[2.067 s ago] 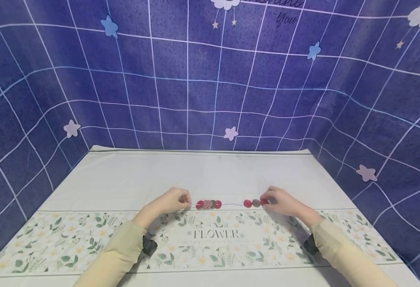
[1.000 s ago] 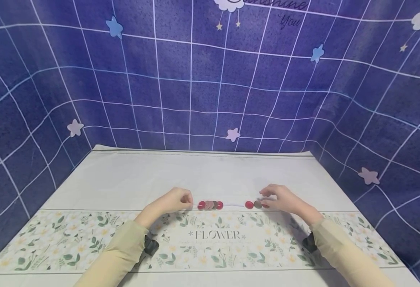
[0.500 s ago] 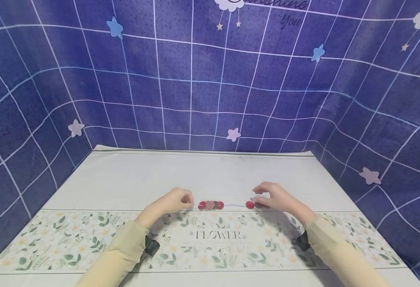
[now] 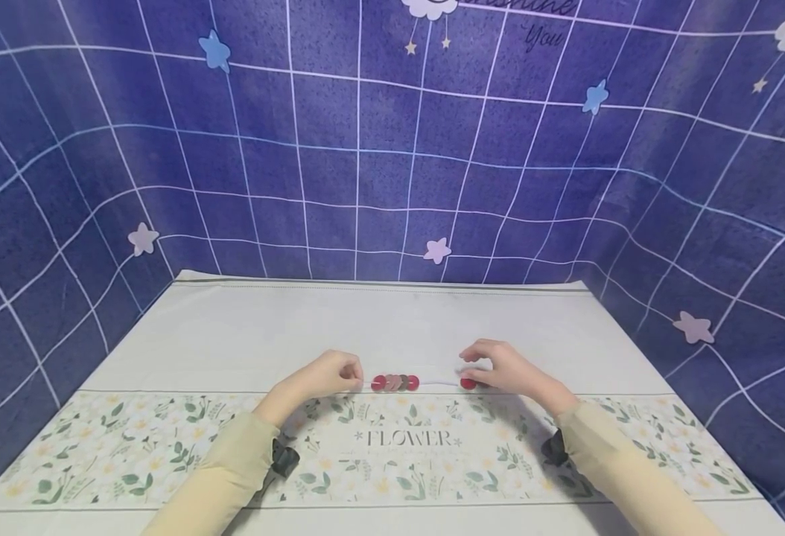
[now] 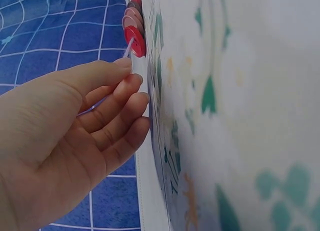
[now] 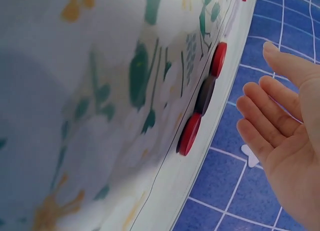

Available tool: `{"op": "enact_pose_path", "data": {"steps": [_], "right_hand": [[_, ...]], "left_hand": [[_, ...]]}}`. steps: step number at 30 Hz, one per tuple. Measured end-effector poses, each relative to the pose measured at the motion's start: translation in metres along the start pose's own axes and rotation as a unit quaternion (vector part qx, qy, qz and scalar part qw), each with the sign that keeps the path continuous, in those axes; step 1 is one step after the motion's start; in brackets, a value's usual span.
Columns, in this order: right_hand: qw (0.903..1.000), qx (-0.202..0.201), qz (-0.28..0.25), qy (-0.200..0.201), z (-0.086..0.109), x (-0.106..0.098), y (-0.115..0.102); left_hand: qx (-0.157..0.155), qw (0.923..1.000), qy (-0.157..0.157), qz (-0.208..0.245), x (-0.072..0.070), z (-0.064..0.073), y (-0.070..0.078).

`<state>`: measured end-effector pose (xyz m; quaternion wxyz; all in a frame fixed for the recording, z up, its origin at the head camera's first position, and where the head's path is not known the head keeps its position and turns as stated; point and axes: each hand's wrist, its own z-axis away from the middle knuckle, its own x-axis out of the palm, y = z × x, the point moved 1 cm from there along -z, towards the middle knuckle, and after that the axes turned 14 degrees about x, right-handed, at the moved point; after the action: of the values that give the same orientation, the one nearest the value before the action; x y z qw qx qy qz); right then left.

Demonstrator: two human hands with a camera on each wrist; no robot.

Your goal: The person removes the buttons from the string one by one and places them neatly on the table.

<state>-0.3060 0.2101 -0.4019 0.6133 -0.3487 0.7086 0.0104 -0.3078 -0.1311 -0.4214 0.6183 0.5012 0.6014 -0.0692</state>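
Observation:
My left hand (image 4: 331,372) pinches the end of a thin pale string (image 5: 129,48) between thumb and forefinger. Strung close together just right of it are several round buttons: a red button (image 4: 379,383), pinkish ones, a brown button (image 4: 403,383) and another red button (image 4: 413,383). The string's free length (image 4: 441,383) runs right along the table. My right hand (image 4: 508,369) hovers with parted fingers over three loose buttons and holds nothing. In the right wrist view these lie in a row: a red button (image 6: 218,60), a dark brown button (image 6: 205,95) and a red button (image 6: 190,134).
A white tablecloth (image 4: 299,320) covers the table, with a printed floral band (image 4: 191,454) across its front. Behind and at both sides hangs a blue gridded curtain (image 4: 325,179) with stars. Dark wrist devices sit under both forearms.
My right hand has let go of the rightmost red button and moved left over the loose buttons, now hiding some in the head view. The left hand still pinches the string, nearly unmoved.

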Motion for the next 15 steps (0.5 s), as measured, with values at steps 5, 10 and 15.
{"op": "enact_pose_path", "data": {"steps": [5, 10, 15], "right_hand": [[0.9999, -0.01, 0.005, -0.003, -0.003, 0.003, -0.007], [0.9998, -0.016, 0.008, -0.007, -0.006, 0.006, -0.013], [0.9998, -0.007, 0.004, -0.02, -0.01, 0.007, -0.018]], "left_hand": [[-0.002, 1.0, 0.001, 0.007, 0.001, 0.0, -0.002], [-0.004, 1.0, 0.0, 0.008, 0.001, 0.0, -0.001], [-0.002, 1.0, 0.0, -0.002, 0.0, 0.0, 0.0]]}}
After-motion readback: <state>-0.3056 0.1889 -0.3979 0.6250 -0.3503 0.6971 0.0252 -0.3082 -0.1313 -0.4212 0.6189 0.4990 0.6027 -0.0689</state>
